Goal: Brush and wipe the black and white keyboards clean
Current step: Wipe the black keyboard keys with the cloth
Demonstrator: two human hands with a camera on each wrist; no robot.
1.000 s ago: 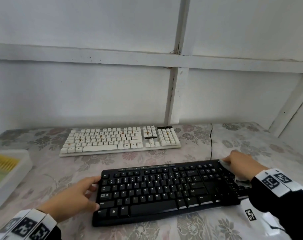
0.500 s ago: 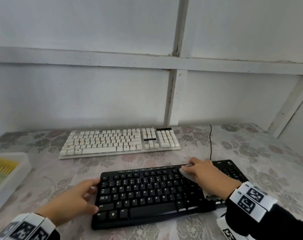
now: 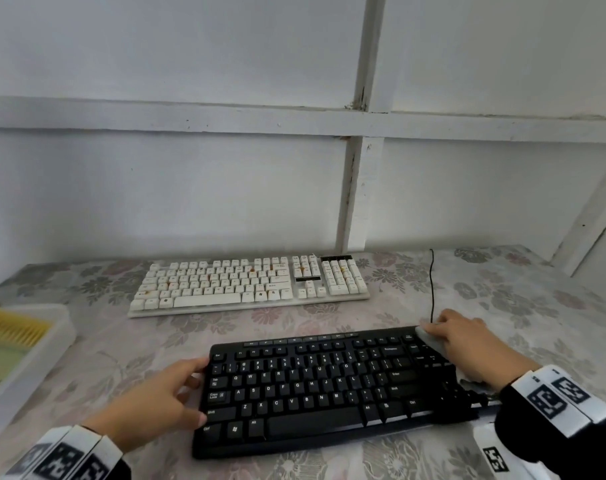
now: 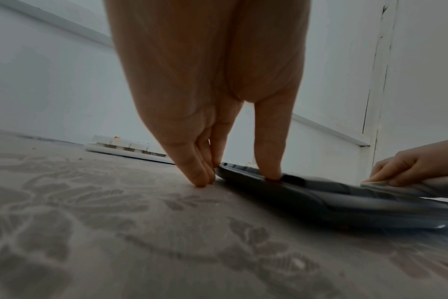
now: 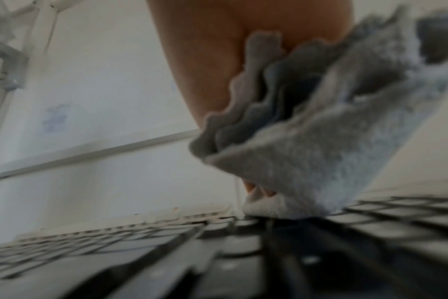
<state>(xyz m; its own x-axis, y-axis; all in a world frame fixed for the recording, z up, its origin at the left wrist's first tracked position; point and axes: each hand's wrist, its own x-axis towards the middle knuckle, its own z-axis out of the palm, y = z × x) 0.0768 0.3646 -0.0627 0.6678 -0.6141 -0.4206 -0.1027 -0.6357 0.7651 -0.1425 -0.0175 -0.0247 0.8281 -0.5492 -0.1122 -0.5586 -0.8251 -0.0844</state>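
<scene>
Two keyboards lie on the counter (image 3: 502, 289), which is covered with a pale flower-patterned cloth. Taking the flat black plastic keyboard (image 3: 322, 386) as the landmark: it sits nearest the person, and the white plastic keyboard with yellowed, stained keys (image 3: 249, 284) lies beyond its far edge, apart from it and nearer the white panelled wall (image 3: 190, 185).

At the black keyboard's left end, the left hand (image 3: 149, 407) rests with relaxed, nearly straight fingers (image 4: 200, 174); in the left wrist view several fingertips touch the counter right at the keyboard's edge, while one finger presses down on the keyboard's top near that end. It grasps nothing.

At the black keyboard's far right corner, the right hand (image 3: 467, 348) holds a folded light grey fluffy cloth (image 5: 307, 161) with scalloped edges, fingers curled over it and pressing it onto the keys. The right wrist view is blurred, but the cloth is seen bunched under the palm and touching the key tops.

Just beyond that right corner, a thin black cable (image 3: 432, 285) runs away toward the wall. Well to the left of the black keyboard, at the counter's edge, stands a white plastic tray (image 3: 52, 341) holding something yellow and something pale green.
</scene>
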